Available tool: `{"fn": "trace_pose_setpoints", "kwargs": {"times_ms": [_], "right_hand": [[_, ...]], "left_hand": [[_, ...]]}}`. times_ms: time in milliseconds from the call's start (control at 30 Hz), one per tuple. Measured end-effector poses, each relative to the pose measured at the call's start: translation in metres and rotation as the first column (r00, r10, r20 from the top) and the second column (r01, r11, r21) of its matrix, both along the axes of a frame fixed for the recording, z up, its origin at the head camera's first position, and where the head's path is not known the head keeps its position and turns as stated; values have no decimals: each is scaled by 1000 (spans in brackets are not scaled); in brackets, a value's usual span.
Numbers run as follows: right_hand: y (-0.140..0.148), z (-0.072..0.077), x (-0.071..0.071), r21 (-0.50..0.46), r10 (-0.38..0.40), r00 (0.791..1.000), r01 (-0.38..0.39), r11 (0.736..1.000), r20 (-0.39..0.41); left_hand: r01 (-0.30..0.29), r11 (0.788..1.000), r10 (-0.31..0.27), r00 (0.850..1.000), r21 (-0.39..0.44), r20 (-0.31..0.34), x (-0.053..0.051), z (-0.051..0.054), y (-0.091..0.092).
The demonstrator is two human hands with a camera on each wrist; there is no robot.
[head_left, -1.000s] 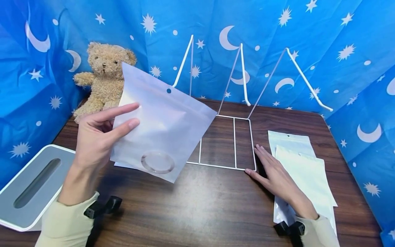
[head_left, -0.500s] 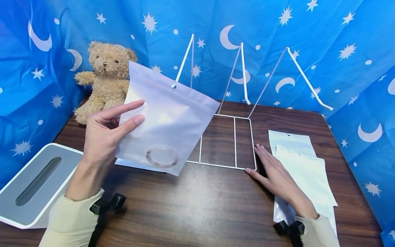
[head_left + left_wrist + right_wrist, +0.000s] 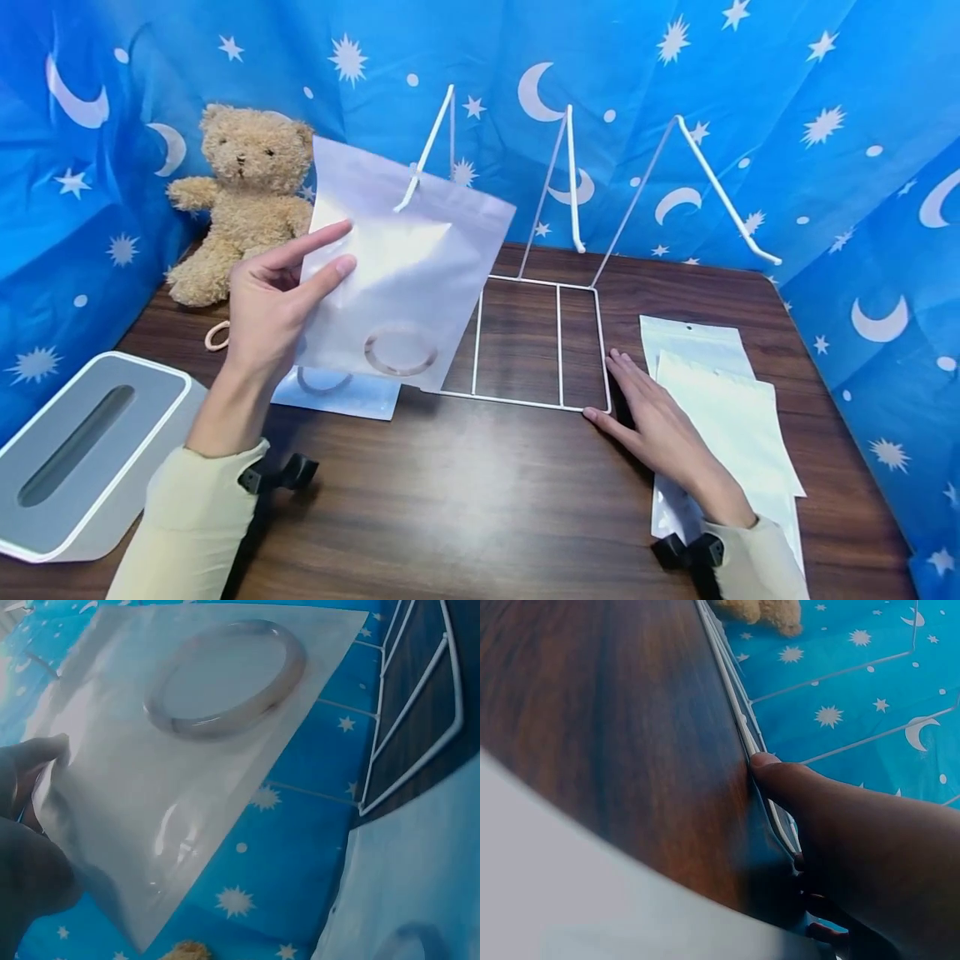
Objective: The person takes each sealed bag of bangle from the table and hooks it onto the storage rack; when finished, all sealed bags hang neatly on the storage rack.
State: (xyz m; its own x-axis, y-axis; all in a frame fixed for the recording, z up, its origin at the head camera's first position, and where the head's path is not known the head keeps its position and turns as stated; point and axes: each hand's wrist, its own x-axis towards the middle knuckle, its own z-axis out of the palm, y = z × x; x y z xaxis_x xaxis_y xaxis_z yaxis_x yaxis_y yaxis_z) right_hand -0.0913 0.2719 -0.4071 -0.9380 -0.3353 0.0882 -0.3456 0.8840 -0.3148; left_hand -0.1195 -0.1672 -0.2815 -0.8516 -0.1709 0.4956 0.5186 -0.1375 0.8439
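Observation:
My left hand (image 3: pixel 273 300) pinches the left edge of a whitish frosted zip pouch (image 3: pixel 420 275) between thumb and fingers. A marbled bangle (image 3: pixel 210 729) shows inside near the pouch's bottom. At the top, the left arm (image 3: pixel 431 137) of a white wire rack (image 3: pixel 559 346) appears to pass through the pouch's hole, its tip in front. My right hand (image 3: pixel 663 421) rests at the rack base's front right corner, fingers extended. In the right wrist view, the thumb (image 3: pixel 776 766) touches the wire; the other fingers are mostly hidden. Partly under the held pouch lies another pouch (image 3: pixel 337 402) with a ring-shaped item inside.
Several flat pouches (image 3: pixel 720 433) lie overlapped beside my right hand. A teddy bear (image 3: pixel 251 192) sits at the back left. A grey-topped tissue box (image 3: pixel 142 450) stands at the left, near a small beige ring (image 3: pixel 208 336). Two other rack arms rise before the blue curtain (image 3: pixel 495 50).
My left hand has moved right and slightly up with the pouch. The left rack arm's tip, behind the pouch earlier, now shows in front. My right hand has stayed at the corner.

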Motion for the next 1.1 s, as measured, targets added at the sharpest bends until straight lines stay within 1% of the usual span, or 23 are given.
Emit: {"fn": "trace_pose_setpoints", "kwargs": {"times_ms": [100,267,367,433,467,500,600,667,800,833,900,1000,1100], "right_hand": [[-5,0,-1,-2,11,1000,-11,1000,0],[-10,0,-2,-8,42,999,-42,999,-3],[-11,0,-3,-8,56,998,-56,998,-10],[-12,0,-4,-6,58,998,-58,998,-12],[-11,0,-4,-5,57,998,-57,998,-11],[-11,1,-4,-3,55,998,-55,998,-10],[-11,1,-5,2,54,999,-54,999,-8],[-10,1,-4,2,53,999,-53,999,-8],[-6,1,-3,-3,50,999,-50,999,-5],[-5,1,-3,-5,49,999,-49,999,-3],[-3,1,-2,-8,46,999,-47,999,-2],[1,1,-1,-14,35,999,-35,999,0],[4,2,-1,-16,19,1000,-19,1000,6]], "left_hand": [[-43,999,43,999,28,-12,-12,1,5],[-121,990,124,992,67,-34,-27,5,18],[-138,983,144,989,123,-45,-37,7,25],[-149,981,157,986,128,-60,-45,7,28],[-160,980,169,983,114,-75,-49,6,30],[-163,979,173,982,123,-75,-52,6,31],[-191,978,198,975,80,-97,-61,5,33],[-187,978,195,976,91,-92,-64,5,34],[-207,976,213,971,61,-107,-67,3,36],[-199,977,206,973,75,-106,-67,3,37],[-195,978,203,972,72,-118,-68,2,38],[-147,983,160,981,115,-113,-70,3,41],[-101,988,115,986,116,-122,-72,5,44]]}}
